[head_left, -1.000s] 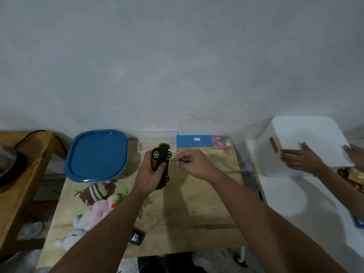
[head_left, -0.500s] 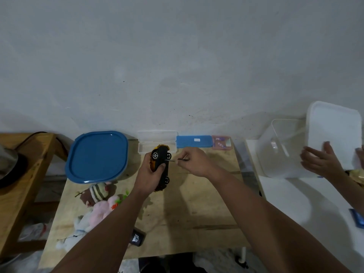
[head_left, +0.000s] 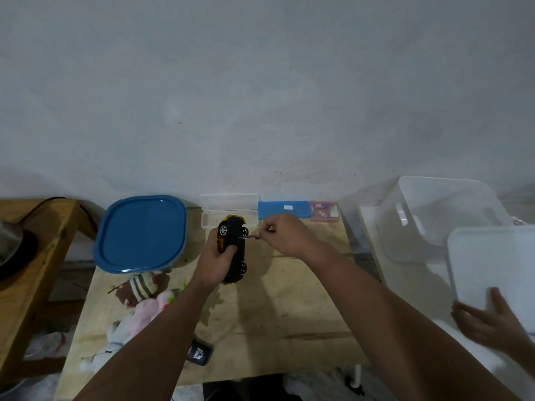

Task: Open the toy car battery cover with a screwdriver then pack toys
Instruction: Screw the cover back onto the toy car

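My left hand point(head_left: 213, 261) grips a toy car point(head_left: 235, 250) turned on its side above the wooden table point(head_left: 289, 308), black underside and wheels facing right, orange body showing at its top. My right hand point(head_left: 285, 234) pinches a thin screwdriver point(head_left: 251, 237) whose tip touches the car's underside near the upper wheels. Soft toys lie at the table's left: a brown striped one point(head_left: 139, 289) and a pink and white one point(head_left: 139, 314).
A blue-lidded container point(head_left: 142, 233), an open clear case point(head_left: 228, 211), a blue case point(head_left: 283, 209) and a pink card point(head_left: 323, 211) line the table's back. A small black item point(head_left: 198, 353) lies near the front edge. On the white table at right, another person's hand point(head_left: 489, 322) holds a white lid point(head_left: 492, 264) beside an open white bin point(head_left: 440, 215).
The other person has lifted the white lid off the bin and brought it down to the right front. My hands, the car and the screwdriver have barely shifted.
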